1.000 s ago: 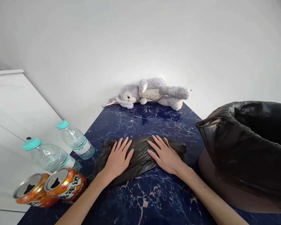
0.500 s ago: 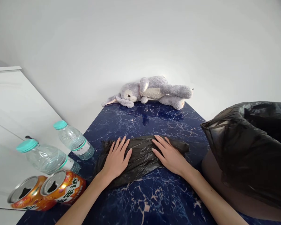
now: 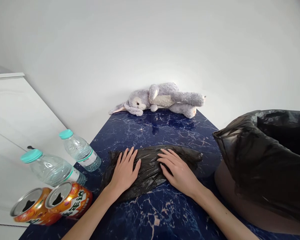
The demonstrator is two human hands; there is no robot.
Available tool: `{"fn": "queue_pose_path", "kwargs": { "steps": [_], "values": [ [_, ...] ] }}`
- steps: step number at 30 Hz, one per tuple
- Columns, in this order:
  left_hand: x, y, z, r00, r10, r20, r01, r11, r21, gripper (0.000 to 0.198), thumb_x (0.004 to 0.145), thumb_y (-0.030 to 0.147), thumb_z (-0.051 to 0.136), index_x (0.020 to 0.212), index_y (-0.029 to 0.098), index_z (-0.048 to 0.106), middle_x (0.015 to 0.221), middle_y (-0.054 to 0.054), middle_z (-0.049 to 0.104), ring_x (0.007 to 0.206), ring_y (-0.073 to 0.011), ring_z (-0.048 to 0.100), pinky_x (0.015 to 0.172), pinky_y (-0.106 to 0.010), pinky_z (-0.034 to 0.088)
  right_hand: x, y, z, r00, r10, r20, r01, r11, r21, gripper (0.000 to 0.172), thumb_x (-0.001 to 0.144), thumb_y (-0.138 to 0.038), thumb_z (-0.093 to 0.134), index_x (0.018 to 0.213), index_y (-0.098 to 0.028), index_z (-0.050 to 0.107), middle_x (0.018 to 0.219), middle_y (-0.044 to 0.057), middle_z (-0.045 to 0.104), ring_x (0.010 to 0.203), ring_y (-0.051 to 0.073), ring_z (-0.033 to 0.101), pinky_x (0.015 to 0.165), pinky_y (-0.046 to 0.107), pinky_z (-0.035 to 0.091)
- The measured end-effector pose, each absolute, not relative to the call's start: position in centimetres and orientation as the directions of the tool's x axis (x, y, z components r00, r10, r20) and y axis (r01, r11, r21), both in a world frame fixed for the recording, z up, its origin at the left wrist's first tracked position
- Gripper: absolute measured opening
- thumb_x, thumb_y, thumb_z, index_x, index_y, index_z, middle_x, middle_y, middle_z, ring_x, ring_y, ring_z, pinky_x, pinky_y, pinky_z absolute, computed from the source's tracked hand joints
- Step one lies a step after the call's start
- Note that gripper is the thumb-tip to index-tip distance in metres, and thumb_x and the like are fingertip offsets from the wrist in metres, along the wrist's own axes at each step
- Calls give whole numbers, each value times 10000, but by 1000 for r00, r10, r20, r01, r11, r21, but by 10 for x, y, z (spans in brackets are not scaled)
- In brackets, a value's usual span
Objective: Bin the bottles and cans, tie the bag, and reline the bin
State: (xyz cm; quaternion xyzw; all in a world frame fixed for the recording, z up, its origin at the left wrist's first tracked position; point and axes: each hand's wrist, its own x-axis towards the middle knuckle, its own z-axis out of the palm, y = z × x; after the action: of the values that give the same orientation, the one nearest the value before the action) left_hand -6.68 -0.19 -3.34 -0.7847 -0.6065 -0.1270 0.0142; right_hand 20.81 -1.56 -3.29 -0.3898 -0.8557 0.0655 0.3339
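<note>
A crumpled black plastic bag (image 3: 148, 166) lies spread in a wide strip across the dark blue marbled table (image 3: 150, 213). My left hand (image 3: 126, 170) rests flat on its left part, fingers stretched forward and thumb apart. On the right part lies my right hand (image 3: 177, 170), palm down, with its fingers slightly bent and the thumb spread. Neither hand grips the bag. The bag's two ends stick out beyond my hands.
At left stand two clear bottles with turquoise caps (image 3: 81, 151) (image 3: 55, 168) and two opened orange soda cans (image 3: 33, 206) (image 3: 68, 200). A bin lined with a black bag (image 3: 260, 160) is at right. A grey plush rabbit (image 3: 157, 98) lies against the wall.
My right hand has shifted slightly left and nearer to me on the bag, its fingers a little more bent. My left hand stays in place. The view has moved slightly.
</note>
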Motion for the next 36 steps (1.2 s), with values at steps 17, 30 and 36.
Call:
{"fn": "queue_pose_path", "kwargs": {
  "steps": [17, 30, 36],
  "values": [
    [-44, -16, -25, 202, 889, 412, 896, -337, 288, 492, 1135, 368, 314, 1603, 221, 350, 1737, -137, 350, 1654, -313, 194, 1327, -653, 204, 173, -51, -21, -667, 595, 449, 341, 780, -525, 187, 1061, -381, 639, 1171, -249, 711, 1260, 57, 731, 1214, 212, 667, 1071, 386, 521],
    [-47, -17, 3, 214, 943, 255, 787, -321, 526, 408, 1120, 496, 348, 1290, 266, 639, 1373, -61, 714, 1365, -271, 625, 1271, -534, 395, 185, -34, -17, -315, 898, 308, 300, 402, -865, 188, 1062, -372, 599, 959, -252, 701, 1011, 9, 774, 958, 212, 712, 900, 347, 518],
    [-51, -26, 18, 397, 905, 151, 729, -411, 548, 542, 1104, 596, 319, 1499, 297, 537, 1616, -60, 537, 1530, -296, 458, 1290, -541, 359, 193, -21, -21, -16, 984, 177, 103, 178, -979, 400, 940, -611, 678, 896, -215, 711, 929, 63, 769, 920, 254, 715, 880, 367, 538]
  ]
}}
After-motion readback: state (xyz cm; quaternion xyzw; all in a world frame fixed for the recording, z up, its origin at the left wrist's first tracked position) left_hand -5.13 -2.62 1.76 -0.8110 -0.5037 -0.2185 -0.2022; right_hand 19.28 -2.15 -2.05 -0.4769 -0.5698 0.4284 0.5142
